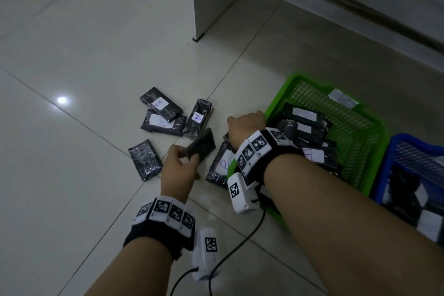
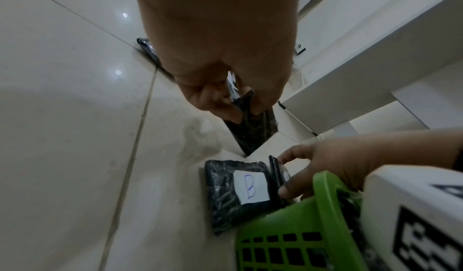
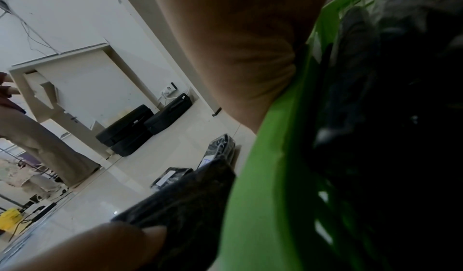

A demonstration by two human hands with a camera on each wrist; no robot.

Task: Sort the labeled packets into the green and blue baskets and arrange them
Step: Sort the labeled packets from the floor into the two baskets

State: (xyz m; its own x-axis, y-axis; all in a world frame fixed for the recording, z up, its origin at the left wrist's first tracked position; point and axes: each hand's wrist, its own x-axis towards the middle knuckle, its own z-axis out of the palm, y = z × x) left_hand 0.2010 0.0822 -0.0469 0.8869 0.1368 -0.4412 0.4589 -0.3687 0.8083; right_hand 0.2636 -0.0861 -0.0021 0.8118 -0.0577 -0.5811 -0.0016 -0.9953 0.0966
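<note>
Sorting stands partly done: green basket (image 1: 360, 113) and blue basket (image 1: 394, 151) hold packets, several lie on the floor. My left hand (image 1: 176, 166) pinches a label-hidden packet (image 1: 201, 145); right hand (image 1: 247, 125) pinches an upright packet (image 2: 275, 173) beside the green rim.

Two black cases (image 3: 140, 124) stacked by a white wall (image 3: 105, 81), on tiled floor (image 1: 72, 55)

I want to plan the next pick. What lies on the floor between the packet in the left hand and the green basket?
A B-labelled packet lies there against the green basket, seen in head and left wrist views.
</note>
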